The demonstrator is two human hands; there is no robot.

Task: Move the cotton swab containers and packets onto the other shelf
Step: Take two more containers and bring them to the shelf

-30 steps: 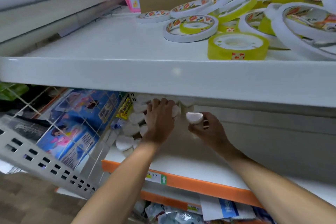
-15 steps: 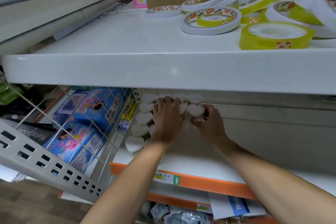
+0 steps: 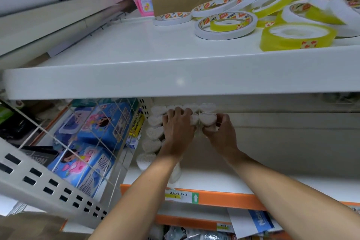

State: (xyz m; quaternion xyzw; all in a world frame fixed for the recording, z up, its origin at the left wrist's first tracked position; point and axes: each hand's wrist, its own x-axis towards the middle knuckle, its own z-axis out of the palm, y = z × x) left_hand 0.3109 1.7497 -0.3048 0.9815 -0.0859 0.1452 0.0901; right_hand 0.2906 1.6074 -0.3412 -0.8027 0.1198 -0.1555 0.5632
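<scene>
Under the top shelf (image 3: pixel 175 84) lip, the right hand (image 3: pixel 220 134) pinches one heart tub (image 3: pixel 208 118); bare shelf lies at 3 o'clock. The left hand (image 3: pixel 178 128) lies on the tubs, fingers curled; about nine tubs (image 3: pixel 153 132) show.

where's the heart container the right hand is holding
In the head view, the heart container sits under the white shelf, pinched by the right hand, beside the left hand.

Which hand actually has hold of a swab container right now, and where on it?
The right hand grips a heart-shaped container by its side walls, lid facing the camera. The left hand rests curled over the packed containers; whether it grips one cannot be told.
</scene>
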